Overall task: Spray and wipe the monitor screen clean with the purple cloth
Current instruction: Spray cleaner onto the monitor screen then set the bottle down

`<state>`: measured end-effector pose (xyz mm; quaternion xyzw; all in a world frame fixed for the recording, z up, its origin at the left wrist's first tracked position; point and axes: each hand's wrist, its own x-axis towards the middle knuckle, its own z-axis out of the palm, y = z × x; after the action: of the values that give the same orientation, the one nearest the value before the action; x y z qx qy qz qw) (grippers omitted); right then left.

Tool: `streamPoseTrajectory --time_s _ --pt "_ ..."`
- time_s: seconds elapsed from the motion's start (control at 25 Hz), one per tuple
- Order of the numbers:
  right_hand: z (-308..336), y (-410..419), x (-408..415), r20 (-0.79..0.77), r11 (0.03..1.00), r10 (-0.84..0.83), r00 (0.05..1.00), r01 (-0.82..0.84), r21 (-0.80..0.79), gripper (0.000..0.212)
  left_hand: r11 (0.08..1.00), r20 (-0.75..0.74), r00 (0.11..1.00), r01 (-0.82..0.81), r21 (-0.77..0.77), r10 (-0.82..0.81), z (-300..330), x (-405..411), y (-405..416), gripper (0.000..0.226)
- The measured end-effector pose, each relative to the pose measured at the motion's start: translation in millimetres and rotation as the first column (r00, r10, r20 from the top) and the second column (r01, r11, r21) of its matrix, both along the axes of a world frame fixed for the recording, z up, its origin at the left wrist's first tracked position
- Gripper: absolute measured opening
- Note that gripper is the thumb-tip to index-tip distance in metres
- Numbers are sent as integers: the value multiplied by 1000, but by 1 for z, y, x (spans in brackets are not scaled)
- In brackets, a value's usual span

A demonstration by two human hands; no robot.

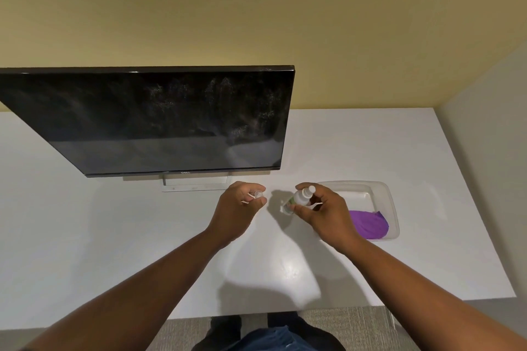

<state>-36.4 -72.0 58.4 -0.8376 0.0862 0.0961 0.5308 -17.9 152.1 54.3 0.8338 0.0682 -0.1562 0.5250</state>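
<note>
With the left hand [242, 205] pinching the small clear cap [258, 194] and the right hand [319, 208] gripping the small white spray bottle [300, 197], both below the droplet-speckled black monitor screen [159, 120], recap squarely, then take the purple cloth [369, 224] from the clear plastic tray [390, 202] at the monitor's lower right.

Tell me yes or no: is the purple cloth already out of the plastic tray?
No, the purple cloth lies inside the clear plastic tray, while the right hand holds the spray bottle.
</note>
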Motion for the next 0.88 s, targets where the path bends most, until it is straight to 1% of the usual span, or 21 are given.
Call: streamPoseTrajectory --time_s 0.08,0.2,0.24,0.32,0.36,0.4,0.52,0.6,0.68,0.88 --pt "-6 -6 5 10 997 27 1000 -26 -73 37 997 13 999 45 70 -46 -14 2 -4 18" --pt "-15 -12 14 32 986 80 996 -74 -147 46 984 3 996 90 154 -91 -40 7 -8 21" --pt "-18 -14 16 47 980 103 994 -93 -173 45 978 5 994 107 180 -110 -47 7 -8 23" --pt "-27 -17 21 73 963 163 984 -142 -230 27 965 0 990 137 225 -141 -64 10 -10 26" --pt "-32 -18 23 72 952 191 979 -167 -256 22 957 -7 988 151 247 -154 -72 12 -12 25" --pt "-37 -20 25 58 941 217 974 -192 -280 22 949 -15 986 162 269 -164 -78 13 -14 25" --pt "-51 -22 31 17 867 331 943 -298 -399 30 910 -41 974 221 351 -221 -94 19 -22 25" --pt "-57 -21 37 -13 818 383 924 -345 -461 25 878 -60 963 264 399 -262 -101 23 -28 26" --pt "-60 -20 41 -21 800 391 920 -351 -487 17 867 -72 959 278 414 -274 -106 25 -31 27" --pt "-63 -14 45 -7 798 383 924 -335 -500 22 869 -75 963 267 416 -260 -116 29 -35 28"
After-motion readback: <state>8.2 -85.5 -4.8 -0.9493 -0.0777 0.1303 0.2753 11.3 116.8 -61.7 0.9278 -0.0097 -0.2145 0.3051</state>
